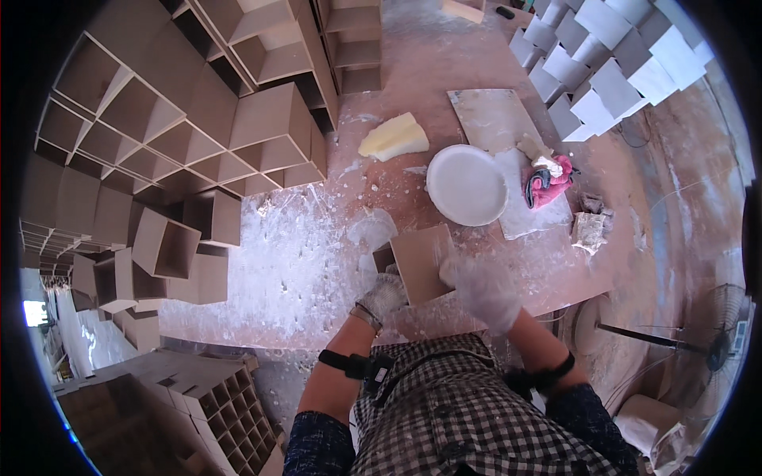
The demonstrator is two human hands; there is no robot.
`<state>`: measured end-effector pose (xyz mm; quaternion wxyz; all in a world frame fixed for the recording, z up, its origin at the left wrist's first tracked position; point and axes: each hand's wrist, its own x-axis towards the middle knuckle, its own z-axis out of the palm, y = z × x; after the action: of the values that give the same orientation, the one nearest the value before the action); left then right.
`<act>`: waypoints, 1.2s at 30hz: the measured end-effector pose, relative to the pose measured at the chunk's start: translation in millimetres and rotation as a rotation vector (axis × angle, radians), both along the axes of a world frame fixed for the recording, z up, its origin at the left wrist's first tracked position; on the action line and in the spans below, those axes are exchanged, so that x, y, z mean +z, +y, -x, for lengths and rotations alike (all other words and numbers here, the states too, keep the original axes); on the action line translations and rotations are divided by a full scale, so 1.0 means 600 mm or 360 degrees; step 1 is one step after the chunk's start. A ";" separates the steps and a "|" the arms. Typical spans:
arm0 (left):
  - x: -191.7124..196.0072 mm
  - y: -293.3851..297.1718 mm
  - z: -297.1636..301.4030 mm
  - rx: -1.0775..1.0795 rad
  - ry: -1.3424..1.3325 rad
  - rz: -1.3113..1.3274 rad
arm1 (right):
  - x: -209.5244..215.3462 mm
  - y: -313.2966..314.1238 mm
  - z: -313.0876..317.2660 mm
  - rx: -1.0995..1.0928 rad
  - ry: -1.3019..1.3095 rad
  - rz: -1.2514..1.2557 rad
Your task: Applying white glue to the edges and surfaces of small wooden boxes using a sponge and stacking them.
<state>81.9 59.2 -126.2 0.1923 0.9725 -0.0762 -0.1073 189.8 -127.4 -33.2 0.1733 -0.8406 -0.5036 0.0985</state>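
Observation:
A small brown box [427,264] with an open side lies near the front edge of the work table, in front of my body. My left hand [382,298], in a pale knitted glove, is closed on the left side of this box, its fingers by the opening. At the box's right side is my right hand [488,293], also in a white glove. Motion smears its fingers, so whether it holds anything is unclear. Beyond it stands a round white basin [467,185] with whitish contents. A yellow foam piece [394,136] lies farther back.
Brown open boxes [167,242] are stacked along the left, and white boxes [607,59] at the far right. A pale board [488,111], a pink cloth [548,182] and a crumpled rag [589,226] lie on the right. A fan [718,349] stands at the lower right.

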 end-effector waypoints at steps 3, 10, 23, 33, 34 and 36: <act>0.008 0.008 -0.007 0.0009 0.0125 0.0037 | 0.006 -0.061 0.023 0.0013 0.0087 -0.0120; -0.014 0.009 0.000 0.0158 -0.0190 0.0447 | 0.019 -0.111 -0.017 -0.0833 0.2388 -0.1159; 0.043 -0.013 -0.021 0.0250 0.0581 0.0130 | -0.018 0.000 -0.225 -0.0835 0.0698 -0.0450; 0.009 -0.026 -0.002 0.0185 0.0334 -0.0217 | -0.090 0.036 -0.281 -0.0521 0.0306 -0.0164; 0.006 -0.026 -0.002 0.0188 0.0390 -0.0249 | -0.087 0.034 -0.289 -0.0508 0.0303 -0.0166; 0.002 -0.023 0.005 0.0151 0.0293 -0.0184 | -0.068 0.028 -0.303 -0.0575 0.0860 -0.0242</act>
<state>79.2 45.6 -125.3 0.1469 0.9705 -0.0058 -0.1910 371.8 -110.5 -74.3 0.3775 -0.8445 -0.2880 0.2478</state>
